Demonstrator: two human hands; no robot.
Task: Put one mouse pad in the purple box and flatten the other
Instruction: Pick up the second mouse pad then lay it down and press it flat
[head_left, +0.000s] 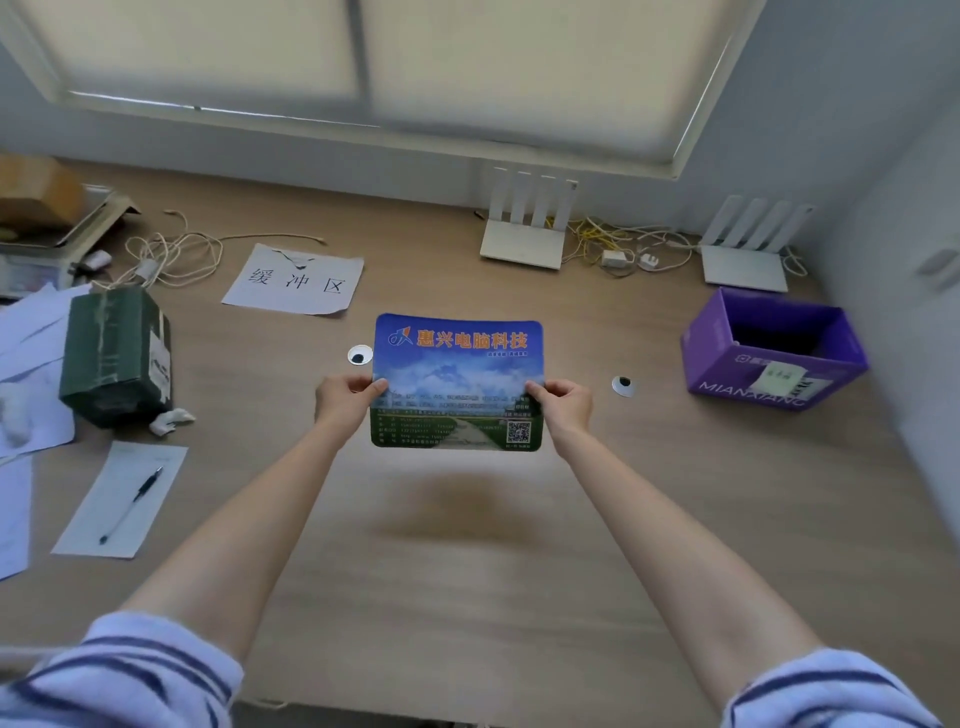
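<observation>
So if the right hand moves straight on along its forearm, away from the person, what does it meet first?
Probably nothing close: the right hand, gripping the mouse pad, points toward bare desk, then the white router. Depth is unclear.

Printed mouse pad (457, 364) between both hands (345, 402), above the wooden desk (467, 597).

sleeves: your light blue sleeves (130, 675) carry dark navy stripes
cuffs: pushed up near your elbows
forearms: bare
</observation>
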